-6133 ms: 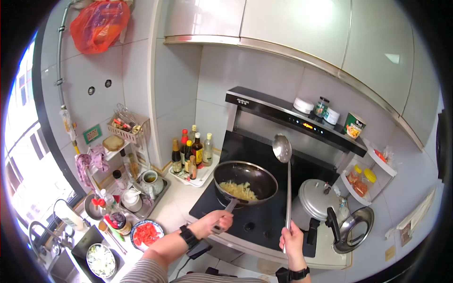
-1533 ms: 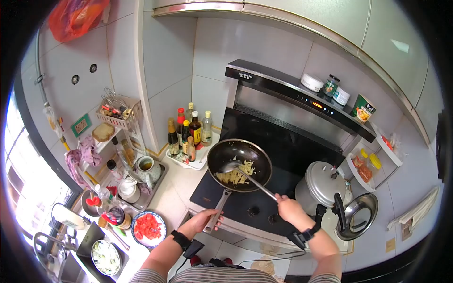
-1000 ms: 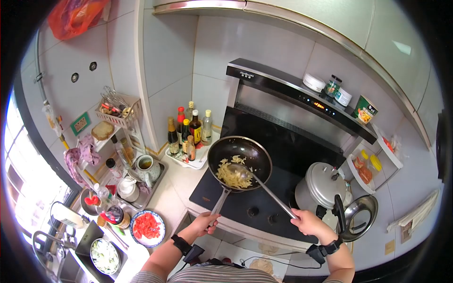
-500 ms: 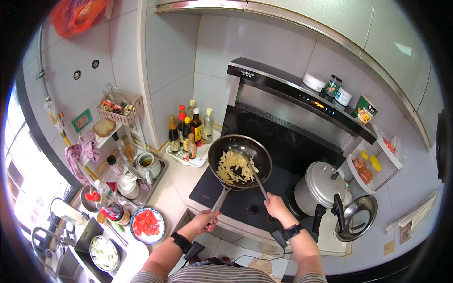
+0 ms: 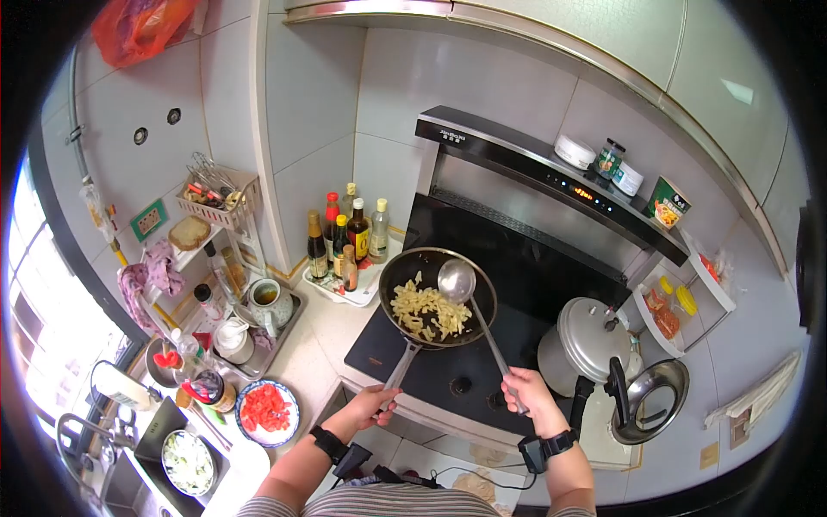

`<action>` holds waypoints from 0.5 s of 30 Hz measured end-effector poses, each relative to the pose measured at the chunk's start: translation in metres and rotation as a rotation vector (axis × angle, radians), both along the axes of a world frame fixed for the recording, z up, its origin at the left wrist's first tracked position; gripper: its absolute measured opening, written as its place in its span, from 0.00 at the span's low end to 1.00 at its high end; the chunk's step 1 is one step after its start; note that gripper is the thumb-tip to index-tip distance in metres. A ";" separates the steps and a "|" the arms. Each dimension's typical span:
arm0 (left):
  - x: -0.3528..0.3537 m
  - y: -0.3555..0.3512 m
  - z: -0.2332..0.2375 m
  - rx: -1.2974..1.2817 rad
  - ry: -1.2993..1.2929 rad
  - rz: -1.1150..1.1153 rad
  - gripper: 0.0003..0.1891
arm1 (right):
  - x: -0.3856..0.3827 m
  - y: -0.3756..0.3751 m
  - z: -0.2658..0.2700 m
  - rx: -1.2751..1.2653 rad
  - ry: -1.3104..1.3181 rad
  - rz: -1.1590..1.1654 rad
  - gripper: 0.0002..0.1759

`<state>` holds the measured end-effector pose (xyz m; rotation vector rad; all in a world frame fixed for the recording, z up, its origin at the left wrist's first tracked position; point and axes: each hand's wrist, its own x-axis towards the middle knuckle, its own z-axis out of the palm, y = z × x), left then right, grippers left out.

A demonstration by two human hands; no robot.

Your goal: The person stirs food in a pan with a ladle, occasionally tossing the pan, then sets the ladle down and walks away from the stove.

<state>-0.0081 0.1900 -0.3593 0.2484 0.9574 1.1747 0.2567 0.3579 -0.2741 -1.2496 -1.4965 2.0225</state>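
Note:
A dark frying pan (image 5: 398, 276) sits over the black cooktop (image 5: 439, 379), and my left hand (image 5: 374, 406) is wrapped round its handle. Pale, thin-cut pieces of food (image 5: 428, 312) lie heaped in the middle and near side of the pan. My right hand (image 5: 527, 393) grips the long handle of a metal ladle (image 5: 457, 281). The round bowl of the ladle is over the far right part of the pan, just beyond the food, with its rounded underside showing.
Right of the pan stands a pressure cooker (image 5: 594, 336), with a steel lid (image 5: 663, 398) beside it. Sauce bottles (image 5: 357, 228) crowd a white tray at the back left. A plate of chopped red pieces (image 5: 267, 414) and a bowl of pale chopped food (image 5: 189, 463) are at the left.
The ladle has lifted from among the food and turned, its bowl now showing over the pan. My right hand has moved right and down; the left stays on the pan handle.

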 end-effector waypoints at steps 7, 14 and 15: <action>-0.001 -0.001 -0.001 0.000 0.004 0.007 0.14 | -0.037 0.009 0.005 -0.218 0.279 -0.056 0.15; -0.001 0.000 -0.003 -0.005 -0.003 0.017 0.13 | -0.059 0.042 0.018 -0.034 0.744 0.266 0.25; -0.001 0.000 -0.003 -0.001 0.004 0.014 0.13 | -0.061 0.048 0.025 0.199 0.573 0.293 0.21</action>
